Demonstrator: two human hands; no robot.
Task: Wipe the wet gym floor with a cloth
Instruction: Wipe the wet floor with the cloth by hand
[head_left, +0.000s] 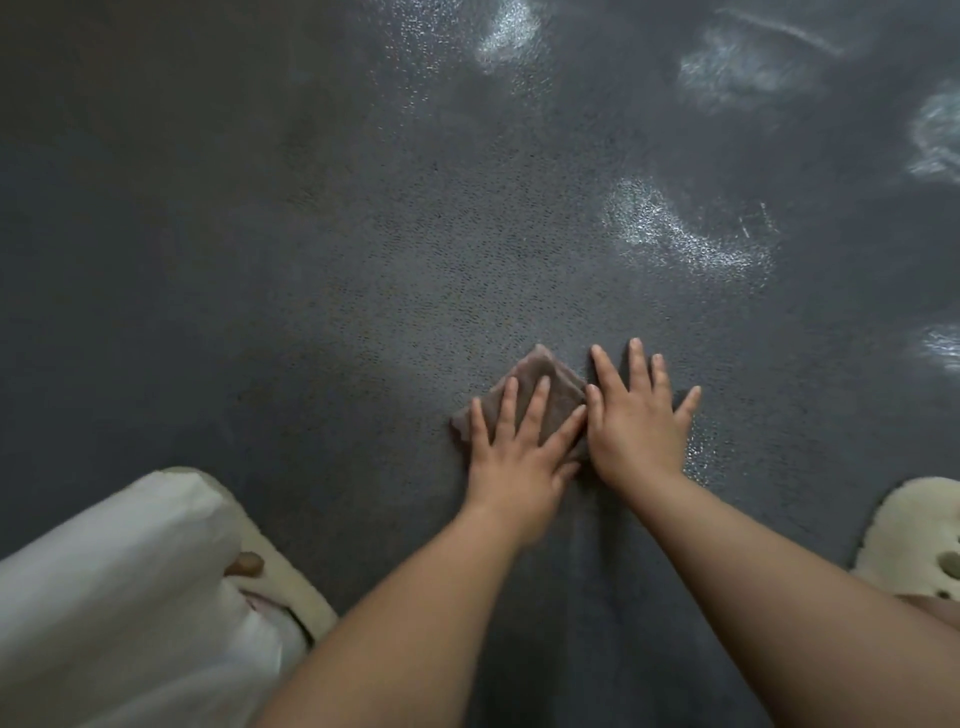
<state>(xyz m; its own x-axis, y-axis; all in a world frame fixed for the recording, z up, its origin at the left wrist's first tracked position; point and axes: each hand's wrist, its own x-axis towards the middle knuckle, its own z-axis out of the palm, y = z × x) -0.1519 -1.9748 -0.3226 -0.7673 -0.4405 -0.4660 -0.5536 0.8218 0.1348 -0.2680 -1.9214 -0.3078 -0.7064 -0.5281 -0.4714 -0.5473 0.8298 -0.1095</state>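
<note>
Hands (519, 457) flat, left pressing cloth (540, 384)

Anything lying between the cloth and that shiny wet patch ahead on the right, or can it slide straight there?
Nothing visible blocks it. The cloth lies flat under the left hand, with the right hand flat on the floor beside it. Only bare floor lies between the cloth and the wet patch.

Dark speckled rough floor (363, 234) with glossy wet patches (675, 234), brown napped cloth (540, 389), fleecy cream slipper (914, 525)
</note>
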